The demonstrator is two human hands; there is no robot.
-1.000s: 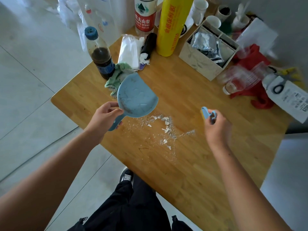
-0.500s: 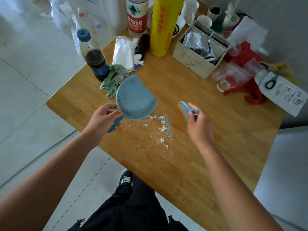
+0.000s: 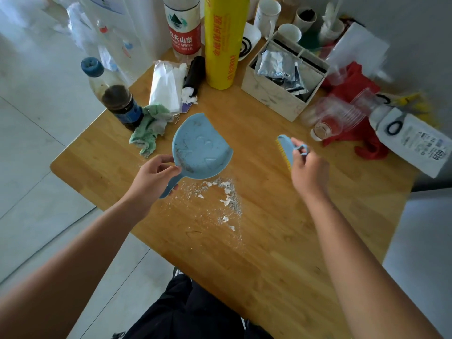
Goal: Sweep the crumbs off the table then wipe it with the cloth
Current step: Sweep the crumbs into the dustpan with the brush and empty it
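At the left edge of the wooden table [image 3: 281,241] stands one dark-liquid bottle [image 3: 115,99] with a blue cap. Just at its 4 o'clock lies the one cloth [image 3: 150,126], pale green, crumpled in a heap, untouched by either hand. At the cloth's 12 o'clock sits a white tissue pack [image 3: 166,88], then a clear water bottle [image 3: 183,28] with a red label and one upright yellow roll [image 3: 223,42].

The left hand [image 3: 152,178] has its grip closed around the handle of one blue dustpan [image 3: 199,149], which is tilted with its inside facing up and shows grey dust streaks; its lower rim hangs just above the crumbs. The crumbs [image 3: 220,196] are a scatter of white flakes and fine grey dust at the table's middle, running from the dustpan's 6 o'clock toward the near edge at about 5 o'clock, thinning out as they go.

The right hand [image 3: 308,172] has its grip closed on one small blue brush [image 3: 285,149] with yellow bristles, held off the surface at the crumbs' 2 o'clock. Bare wood lies open around the crumbs and down the near right side; the near left edge drops to the floor close to the crumbs.

Farther right, at 1 o'clock, stand a white box [image 3: 274,96], a lying stack of clear cups [image 3: 337,118] on red fabric [image 3: 359,84], and a white labelled package [image 3: 420,145].
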